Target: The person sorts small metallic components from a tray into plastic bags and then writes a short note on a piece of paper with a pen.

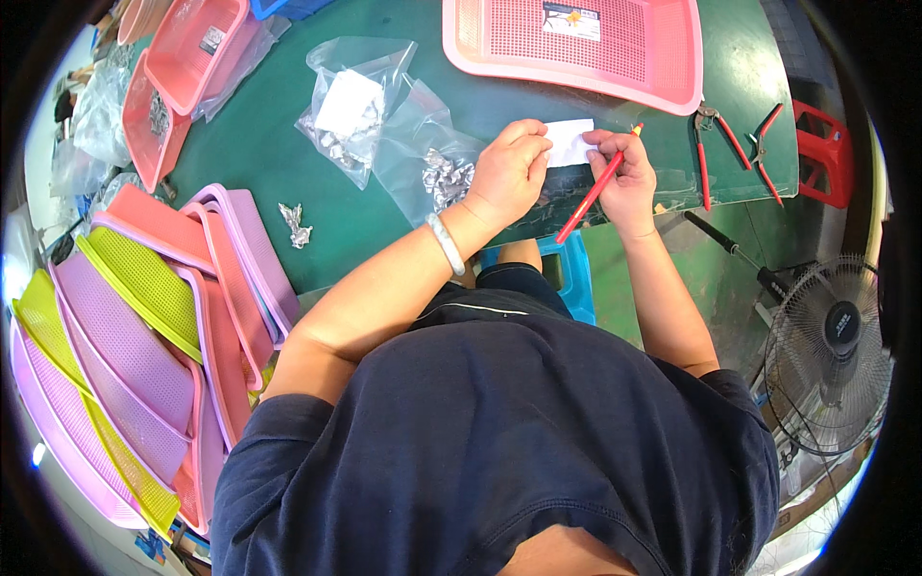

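Observation:
A small white slip of paper (570, 144) is stretched between my two hands over the near edge of the green table. My left hand (511, 171) pinches its left end, and a pale bangle circles that wrist. On the other end, the fingers of my right hand (626, 182) grip the paper, with a red pencil (600, 184) also tucked in that hand, slanting down to the left. Just left of my left hand lies a clear plastic bag (423, 134) with silvery metal pieces (446, 179) at its mouth. Another clear bag (348, 110) holds similar pieces and a white paper.
A pink basket (672, 58) stands at the far side. Two red-handled pliers (706, 154) lie at the right. One loose metal piece (295, 227) rests on the table (259, 163). Stacked coloured baskets (144, 288) crowd the left. A fan (836, 336) stands at the right.

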`<state>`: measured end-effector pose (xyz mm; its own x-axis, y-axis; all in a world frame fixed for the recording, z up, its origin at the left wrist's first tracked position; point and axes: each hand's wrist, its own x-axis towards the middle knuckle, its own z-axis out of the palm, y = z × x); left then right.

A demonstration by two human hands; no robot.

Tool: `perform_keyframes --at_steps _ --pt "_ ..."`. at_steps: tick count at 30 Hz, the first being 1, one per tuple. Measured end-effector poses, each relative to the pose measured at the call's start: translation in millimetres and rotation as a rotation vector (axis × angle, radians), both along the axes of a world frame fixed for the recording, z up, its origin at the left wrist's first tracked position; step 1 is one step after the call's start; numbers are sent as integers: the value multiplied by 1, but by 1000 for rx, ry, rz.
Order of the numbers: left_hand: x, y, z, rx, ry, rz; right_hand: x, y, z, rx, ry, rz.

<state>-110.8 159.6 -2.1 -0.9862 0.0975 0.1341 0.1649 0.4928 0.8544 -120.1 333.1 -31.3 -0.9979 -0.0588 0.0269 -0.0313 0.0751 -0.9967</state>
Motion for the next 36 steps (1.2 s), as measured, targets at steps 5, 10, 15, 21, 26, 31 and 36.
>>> perform_keyframes --at_steps 5,10,15,21,26,31,36 --pt "-2 0 -10 -64 6 36 -4 -2 4 308 171 22" --pt "-2 5 -9 -102 -42 36 -13 0 18 566 431 68" --pt "-3 4 -16 -161 -41 10 -11 -2 32 286 277 92" --pt "-5 5 -16 -112 -30 5 -11 -17 17 -48 -20 221" --pt "-4 3 -18 -181 44 -6 -18 -18 7 -6 -87 163" --pt "-2 4 -21 -171 -6 -11 -19 -13 -3 28 -59 164" --pt "-2 4 -25 -166 31 -20 -21 -9 -6 58 -43 201"
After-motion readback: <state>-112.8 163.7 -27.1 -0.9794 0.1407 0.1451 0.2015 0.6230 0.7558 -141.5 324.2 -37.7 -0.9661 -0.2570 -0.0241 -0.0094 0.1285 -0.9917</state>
